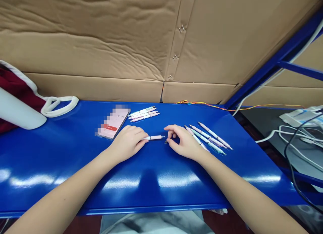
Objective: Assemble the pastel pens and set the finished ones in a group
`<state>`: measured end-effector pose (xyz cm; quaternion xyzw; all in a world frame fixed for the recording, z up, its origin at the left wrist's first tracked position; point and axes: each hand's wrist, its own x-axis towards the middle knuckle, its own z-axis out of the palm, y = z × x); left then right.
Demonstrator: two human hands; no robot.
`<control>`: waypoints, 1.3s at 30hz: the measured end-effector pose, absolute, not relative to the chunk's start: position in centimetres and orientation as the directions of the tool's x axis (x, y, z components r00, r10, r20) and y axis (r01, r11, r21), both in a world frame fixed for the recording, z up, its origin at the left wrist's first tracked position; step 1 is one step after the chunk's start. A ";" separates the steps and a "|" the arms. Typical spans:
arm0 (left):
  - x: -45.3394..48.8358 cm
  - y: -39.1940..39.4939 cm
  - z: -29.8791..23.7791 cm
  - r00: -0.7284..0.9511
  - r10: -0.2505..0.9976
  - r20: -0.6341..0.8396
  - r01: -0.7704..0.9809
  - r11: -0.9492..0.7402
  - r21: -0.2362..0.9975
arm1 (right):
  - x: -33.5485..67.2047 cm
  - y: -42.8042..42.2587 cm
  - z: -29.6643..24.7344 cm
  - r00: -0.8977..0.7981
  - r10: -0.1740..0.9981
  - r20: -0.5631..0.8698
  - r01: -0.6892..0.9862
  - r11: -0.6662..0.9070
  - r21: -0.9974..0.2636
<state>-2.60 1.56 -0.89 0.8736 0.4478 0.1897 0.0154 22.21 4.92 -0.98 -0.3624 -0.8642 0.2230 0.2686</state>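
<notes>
My left hand (129, 143) is closed on a white-and-pink pen (155, 137), which lies level and points to the right. Just past the pen's end is my right hand (183, 141), its thumb and forefinger curved and apart. Close to that thumb's tip sits a small dark piece (166, 142), too small to name. Several pastel pens (210, 136) lie slanted beside and partly behind my right hand. Beyond my left hand rests another group of pens (143, 114), side by side. To their left lies a phone (116, 121) with a timer on its screen.
The blue table (63, 153) has a cardboard wall (101, 89) behind it. At the left are a white cylinder (20, 108) and a dark red bag (17, 82) with a white strap. Blue frame bars, white cables (302, 146) and thin coloured wires (202, 103) are on the right.
</notes>
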 end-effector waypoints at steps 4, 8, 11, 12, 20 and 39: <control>-3.0 1.8 -0.9 0.516 0.794 0.321 0.787 -0.587 0.190 | 23.0 5.2 -0.3 -0.680 0.701 0.214 0.597 0.699 -0.394; -3.3 2.0 -0.9 0.509 0.800 0.317 0.789 -0.581 0.201 | 22.9 5.4 -0.7 -0.750 0.637 0.177 0.554 0.752 -0.357; -3.3 2.1 -0.8 0.502 0.806 0.313 0.795 -0.573 0.198 | 22.6 5.5 -1.0 -0.737 0.648 0.192 0.555 0.742 -0.375; -3.3 2.0 -0.8 0.501 0.808 0.310 0.798 -0.570 0.197 | 22.6 5.5 -1.0 -0.721 0.663 0.202 0.559 0.729 -0.395; -3.0 1.8 -0.7 0.551 0.780 0.295 0.770 -0.612 0.182 | 21.9 4.9 -0.8 -0.603 0.755 0.256 0.564 0.631 -0.533; -2.4 1.5 -0.7 0.569 0.756 0.322 0.745 -0.640 0.186 | 21.3 4.5 -1.1 -0.647 0.738 0.194 0.590 0.645 -0.486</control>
